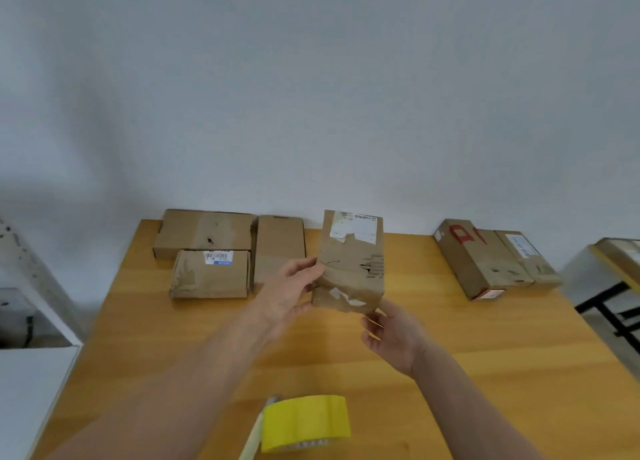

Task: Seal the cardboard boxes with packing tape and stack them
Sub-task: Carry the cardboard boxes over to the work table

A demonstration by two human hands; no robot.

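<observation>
Box (351,262), upright, gripped by both hands: left hand (289,295) at its side edge, right hand (393,338) at its bottom corner, beyond the yellow tape roll (304,421).

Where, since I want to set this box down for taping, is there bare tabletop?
Free: the table middle, between the held box and the yellow tape roll; the near right, in front of the two boxes at back right; the back strip between the held box and those. Crowded: back left, three boxes packed together.
</observation>
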